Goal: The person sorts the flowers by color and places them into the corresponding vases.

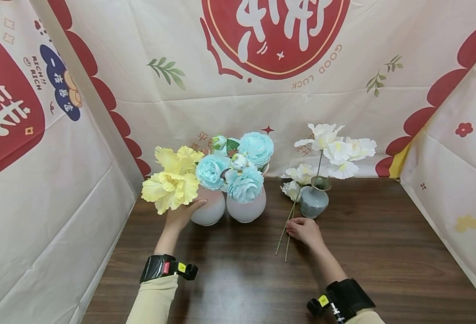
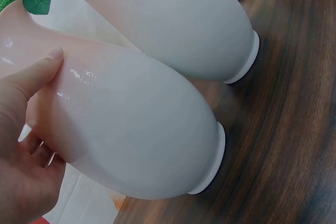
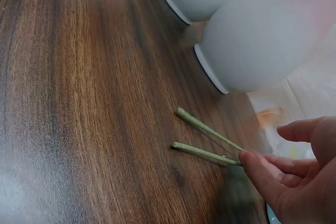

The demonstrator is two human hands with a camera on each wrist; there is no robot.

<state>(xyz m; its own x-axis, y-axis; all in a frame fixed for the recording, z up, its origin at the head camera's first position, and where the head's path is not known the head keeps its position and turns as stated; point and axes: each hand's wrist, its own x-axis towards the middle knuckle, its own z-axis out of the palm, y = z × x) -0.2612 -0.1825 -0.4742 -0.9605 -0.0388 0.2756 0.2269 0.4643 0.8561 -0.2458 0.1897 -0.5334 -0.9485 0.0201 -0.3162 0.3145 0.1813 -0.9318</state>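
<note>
My left hand (image 1: 183, 217) grips the left white vase (image 1: 208, 210), which holds yellow flowers (image 1: 170, 182); the thumb (image 2: 50, 62) presses on its glossy side (image 2: 142, 135). A second white vase (image 1: 246, 206) with blue flowers (image 1: 243, 167) stands touching it on the right (image 2: 178, 19). Two white-flowered green stems (image 1: 288, 227) lie on the table beside a small grey-blue vase (image 1: 314, 201) of white flowers (image 1: 337, 150). My right hand (image 1: 304, 230) rests over these stems; a fingertip (image 3: 254, 167) touches the lower stem (image 3: 205, 153), and the thumb is held apart above.
The dark wooden table (image 1: 383, 252) is enclosed on three sides by printed cream cloth walls (image 1: 39, 189). All three vases stand near the back wall. Bare wood lies in front of and to the right of my hands.
</note>
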